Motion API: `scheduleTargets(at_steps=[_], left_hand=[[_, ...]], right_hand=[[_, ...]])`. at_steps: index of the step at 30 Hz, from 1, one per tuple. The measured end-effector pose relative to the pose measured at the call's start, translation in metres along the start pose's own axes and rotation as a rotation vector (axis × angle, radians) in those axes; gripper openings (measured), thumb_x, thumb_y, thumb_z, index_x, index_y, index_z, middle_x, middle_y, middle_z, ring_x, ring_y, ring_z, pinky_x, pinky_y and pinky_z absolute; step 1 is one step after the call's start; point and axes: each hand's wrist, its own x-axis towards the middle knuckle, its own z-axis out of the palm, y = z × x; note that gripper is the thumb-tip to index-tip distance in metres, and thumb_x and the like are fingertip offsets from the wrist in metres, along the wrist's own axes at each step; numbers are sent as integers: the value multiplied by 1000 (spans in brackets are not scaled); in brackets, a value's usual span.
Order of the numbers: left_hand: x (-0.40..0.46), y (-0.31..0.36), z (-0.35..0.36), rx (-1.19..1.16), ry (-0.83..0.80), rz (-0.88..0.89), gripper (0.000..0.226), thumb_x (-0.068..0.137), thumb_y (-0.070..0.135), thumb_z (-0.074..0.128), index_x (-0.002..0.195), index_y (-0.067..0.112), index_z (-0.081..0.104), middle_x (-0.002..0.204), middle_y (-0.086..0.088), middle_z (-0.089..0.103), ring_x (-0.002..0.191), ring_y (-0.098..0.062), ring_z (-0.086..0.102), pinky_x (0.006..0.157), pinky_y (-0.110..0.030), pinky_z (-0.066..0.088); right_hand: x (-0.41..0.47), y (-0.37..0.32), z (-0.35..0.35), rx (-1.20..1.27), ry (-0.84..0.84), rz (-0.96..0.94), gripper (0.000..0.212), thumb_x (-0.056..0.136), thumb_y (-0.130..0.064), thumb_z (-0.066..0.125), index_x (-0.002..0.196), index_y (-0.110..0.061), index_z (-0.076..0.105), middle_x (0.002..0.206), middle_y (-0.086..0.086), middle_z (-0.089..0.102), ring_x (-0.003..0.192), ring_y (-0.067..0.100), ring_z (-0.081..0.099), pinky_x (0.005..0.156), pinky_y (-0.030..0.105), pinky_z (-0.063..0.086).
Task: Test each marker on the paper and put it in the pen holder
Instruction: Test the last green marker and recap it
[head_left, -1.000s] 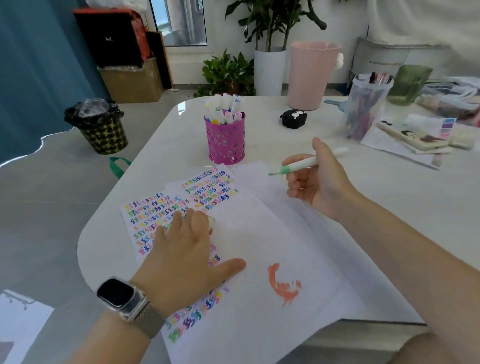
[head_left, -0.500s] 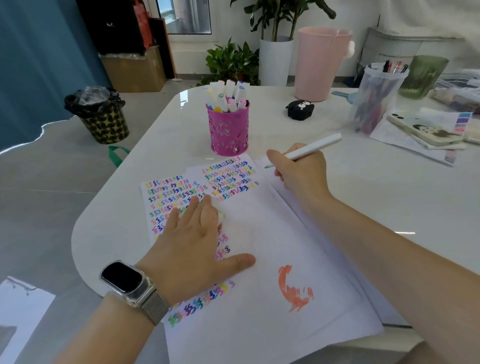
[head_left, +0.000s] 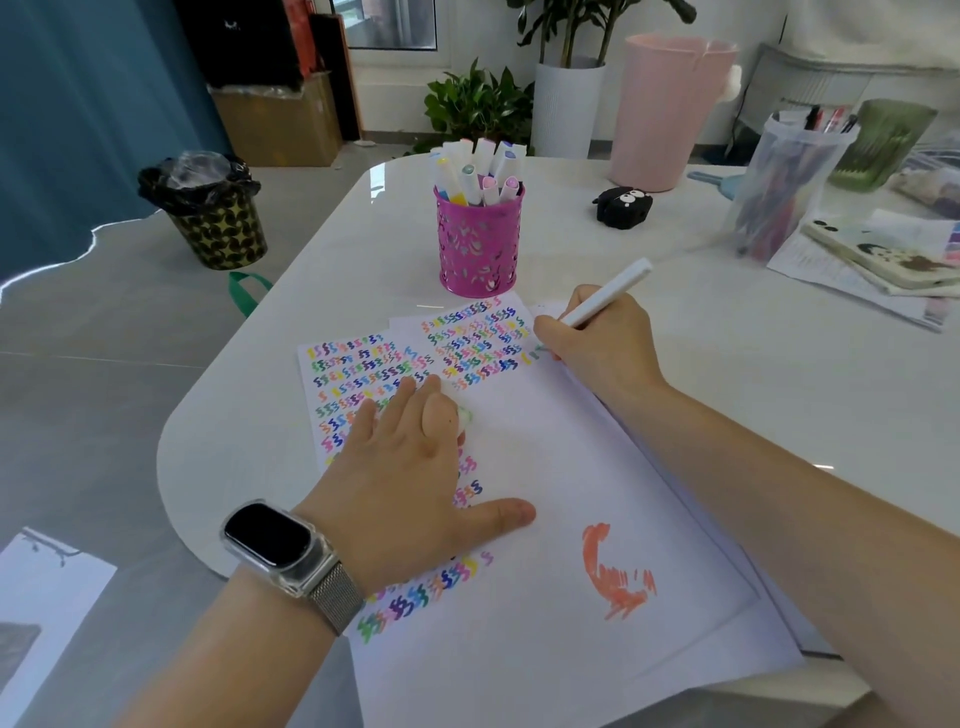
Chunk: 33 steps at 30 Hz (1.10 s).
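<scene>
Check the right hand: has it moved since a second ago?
Yes. The right hand with the marker has come down from above the table onto the paper, toward the pink pen holder, tip beside the squiggle rows.

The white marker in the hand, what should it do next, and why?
Probably finish the small squiggle: the right hand grips the white marker tip-down at the end of a row of coloured squiggles on the white paper, which the left hand presses flat. Then it goes into the pink perforated pen holder.

No readable text, only rows of coloured squiggle marks on the paper (head_left: 519, 467); no labels, no numbers
</scene>
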Motion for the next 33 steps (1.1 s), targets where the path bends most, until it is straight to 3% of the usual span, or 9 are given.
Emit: scheduleTargets(at_steps=[3,11,15,17,20,23,25,29,33], left_hand=[[0,0,0,6,5,-4,101,72,80,31,142,13,5,158,0,-14,145,-17,-15,119,-40,-4],[2,-1,2,-7,34,5,103,68,82,28,142,14,5,158,0,-11,146,-17,-12,120,-40,-2],[0,-2,1,-4,44,39,102,61,84,19,137,16,13,157,-1,-3,146,-18,-6,120,-41,1],[0,-4,2,-49,113,69,82,65,84,12,117,22,26,148,-3,21,144,-19,9,118,-44,12],[5,-6,1,-116,383,183,51,84,63,2,95,24,33,108,4,42,113,-22,43,98,-44,37],[6,-2,-9,-137,662,259,21,98,35,18,84,30,33,73,12,35,67,-20,38,64,-40,41],[2,3,-16,-229,736,274,21,98,33,30,78,36,27,62,14,33,61,-18,38,59,-34,36],[-5,5,-21,-206,788,322,26,90,40,38,83,22,55,70,11,57,64,-21,54,60,-37,45],[-6,1,-22,-202,779,336,31,87,41,42,87,17,62,74,6,64,65,-21,59,60,-41,49]], right_hand=[[0,0,0,5,-29,13,32,72,-13,67,56,-12,40,66,25,59,58,22,52,53,29,38],[4,-1,-2,15,-59,29,39,73,-8,66,54,-13,32,52,5,38,52,19,39,51,27,33],[6,-11,-16,361,94,261,35,77,-16,69,54,-14,43,45,0,42,39,15,33,39,20,28],[1,-21,-31,544,189,350,33,79,-22,74,59,-14,48,45,-2,39,37,11,32,37,19,29],[-16,-43,-51,614,105,354,22,82,-22,74,69,-14,59,49,-4,47,41,8,42,43,17,41],[-44,-65,-63,608,-64,264,13,88,-22,66,79,-14,66,59,0,60,51,10,54,51,19,48],[-65,-76,-67,669,-113,235,20,92,-21,56,81,-12,70,58,3,62,52,13,55,47,23,47],[-96,-83,-62,713,-143,201,14,90,-9,52,79,-6,62,52,8,58,49,19,50,42,26,41],[-97,-80,-55,682,-196,137,15,83,-9,57,68,-5,56,53,9,59,49,20,51,43,28,42]])
